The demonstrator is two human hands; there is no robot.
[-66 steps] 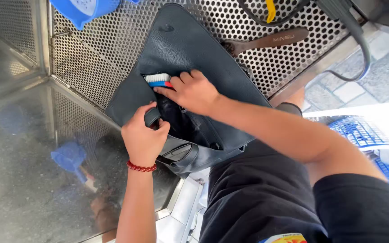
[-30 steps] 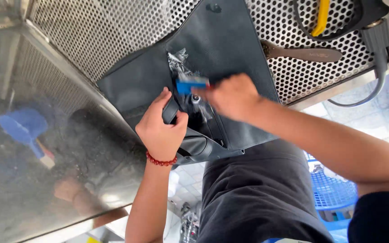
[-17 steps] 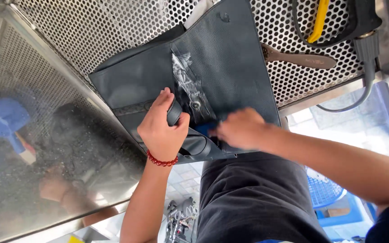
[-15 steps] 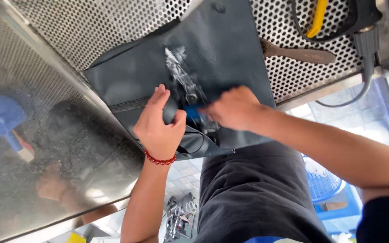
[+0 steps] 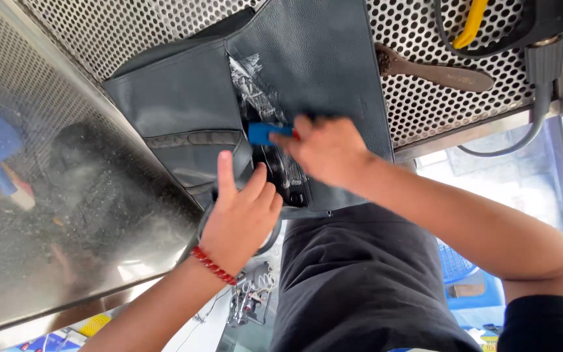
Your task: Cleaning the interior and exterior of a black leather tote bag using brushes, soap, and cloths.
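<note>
While left hand (image 5: 239, 218) pins dark bag (image 5: 184, 111) edge, right hand (image 5: 327, 150) grips blue brush (image 5: 262, 133); mesh (image 5: 131, 26) around.

**No packages, labels, signs or screens clearly in view**

None can be made out. Small yellow, red and blue scraps at the bottom left corner and some coloured bits at the bottom right edge are too small and cropped to tell what they are.
</note>
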